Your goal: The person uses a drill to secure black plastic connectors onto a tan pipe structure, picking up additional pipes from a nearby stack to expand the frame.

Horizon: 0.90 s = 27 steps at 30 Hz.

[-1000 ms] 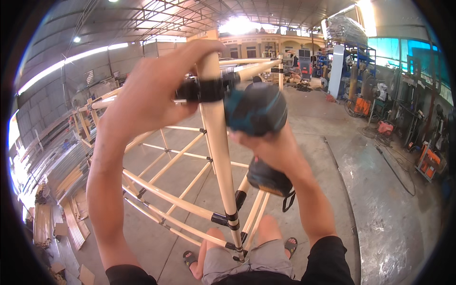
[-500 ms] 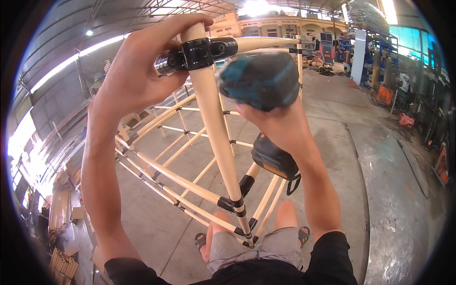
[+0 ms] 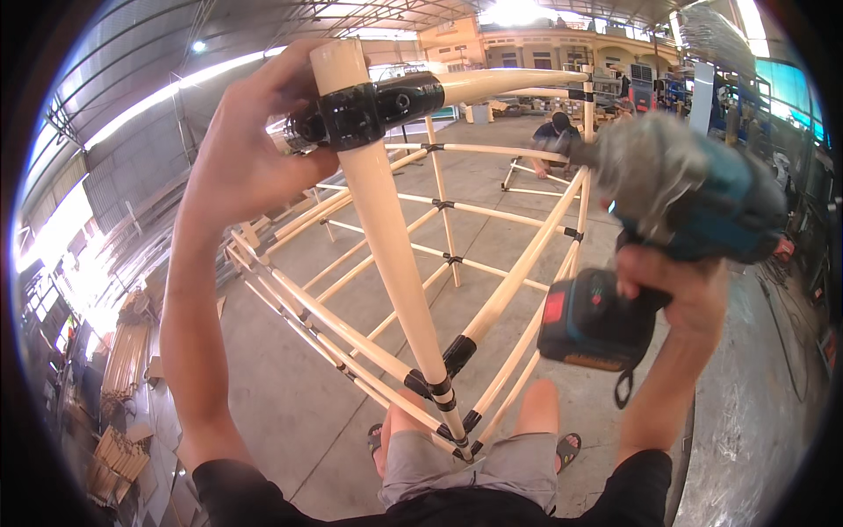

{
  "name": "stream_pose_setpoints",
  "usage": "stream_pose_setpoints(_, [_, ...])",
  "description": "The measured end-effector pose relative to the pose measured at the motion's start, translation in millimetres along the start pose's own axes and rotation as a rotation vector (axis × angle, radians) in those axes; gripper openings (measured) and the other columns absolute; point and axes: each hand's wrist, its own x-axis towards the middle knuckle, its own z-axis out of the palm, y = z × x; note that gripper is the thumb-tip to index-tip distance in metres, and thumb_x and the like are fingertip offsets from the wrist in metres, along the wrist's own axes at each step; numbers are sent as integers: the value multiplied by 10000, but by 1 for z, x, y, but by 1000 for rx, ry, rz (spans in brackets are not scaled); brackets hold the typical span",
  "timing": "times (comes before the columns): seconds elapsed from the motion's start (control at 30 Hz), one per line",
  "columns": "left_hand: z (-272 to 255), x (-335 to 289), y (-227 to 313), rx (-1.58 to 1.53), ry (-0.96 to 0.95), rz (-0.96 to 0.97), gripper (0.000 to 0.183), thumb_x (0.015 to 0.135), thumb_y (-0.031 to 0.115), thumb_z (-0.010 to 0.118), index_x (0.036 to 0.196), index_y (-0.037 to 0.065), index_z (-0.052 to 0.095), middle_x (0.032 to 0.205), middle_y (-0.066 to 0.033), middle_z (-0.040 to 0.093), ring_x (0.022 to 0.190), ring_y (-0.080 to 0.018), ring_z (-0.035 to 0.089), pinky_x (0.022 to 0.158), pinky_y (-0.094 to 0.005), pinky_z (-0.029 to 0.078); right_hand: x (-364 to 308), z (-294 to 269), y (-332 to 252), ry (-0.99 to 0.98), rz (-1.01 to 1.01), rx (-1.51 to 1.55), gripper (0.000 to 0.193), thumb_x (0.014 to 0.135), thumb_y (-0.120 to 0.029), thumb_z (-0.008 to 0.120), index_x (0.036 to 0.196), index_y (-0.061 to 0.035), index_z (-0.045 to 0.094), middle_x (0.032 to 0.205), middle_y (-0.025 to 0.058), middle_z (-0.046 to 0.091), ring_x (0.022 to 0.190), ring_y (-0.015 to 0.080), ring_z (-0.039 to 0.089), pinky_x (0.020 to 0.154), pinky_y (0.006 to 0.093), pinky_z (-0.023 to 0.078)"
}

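Observation:
Close in front of me rises an upright cream pipe [image 3: 391, 246], the near corner post of a large pipe frame. Near its top a black pipe joint [image 3: 351, 114] clamps round it, linking to a crosswise cream pipe. My left hand [image 3: 241, 145] wraps round the back of this joint and post top. My right hand [image 3: 680, 285] grips a teal and black cordless driver [image 3: 729, 193] by its handle, with the battery [image 3: 597, 316] below. The driver is held to the right, apart from the joint, its nose pointing left; motion blurs it.
Lower rails of the frame [image 3: 518, 272] spread away behind the post. A co-worker [image 3: 558, 136] crouches beyond it by a smaller pipe frame [image 3: 536, 180]. Bundled pipes [image 3: 132, 360] lie at left; a metal sheet [image 3: 738, 422] covers the floor at right.
My right hand has drawn the driver away from the joint, to the right and slightly down. The left hand stays on the joint. The view has shifted, bringing the co-worker into sight.

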Motion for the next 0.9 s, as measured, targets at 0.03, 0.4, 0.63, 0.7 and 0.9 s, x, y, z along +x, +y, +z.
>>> stream_pose_setpoints(0.03, [-2, -2, -3, 3, -19, -11, 647, 678, -47, 762, 1288, 43, 567, 1213, -64, 643, 1073, -141, 616, 893, -288, 510, 6, 0, -4, 10, -31, -14, 343, 678, -27, 818, 969, 37, 649, 725, 76, 635, 531, 147, 560, 486, 275, 455])
stream_pose_setpoints(0.4, [4, -1, -8, -69, 23, 62, 569, 696, -55, 761, 1239, 3, 601, 1315, -56, 558, 1089, -122, 583, 853, -249, 503, 30, 19, -35, -101, -194, -269, 235, 684, -52, 834, 848, 14, 681, 695, 44, 632, 517, 128, 549, 490, 257, 424])
stream_pose_setpoints(0.63, [4, -1, -7, -139, 25, 39, 564, 696, -71, 753, 1235, -14, 599, 1286, -58, 560, 1069, -121, 579, 824, -244, 503, 39, 16, -32, -141, -255, -264, 298, 701, -114, 854, 941, -10, 710, 735, 22, 660, 480, 75, 516, 450, 218, 389])
stream_pose_setpoints(0.7, [3, 0, -7, -138, 8, 41, 554, 695, -75, 750, 1226, -15, 605, 1286, -61, 561, 1067, -117, 577, 810, -239, 503, 43, 15, -32, -146, -222, -297, 279, 710, -106, 846, 934, -10, 710, 727, 21, 656, 479, 74, 515, 449, 221, 388])
stream_pose_setpoints(0.9, [2, 1, -8, -127, 6, 69, 477, 694, -73, 749, 1156, -23, 643, 1279, -65, 567, 1022, -105, 585, 772, -227, 498, 38, 19, -35, -149, -238, -351, 260, 708, -123, 843, 932, -47, 733, 740, 18, 672, 543, 96, 568, 509, 223, 434])
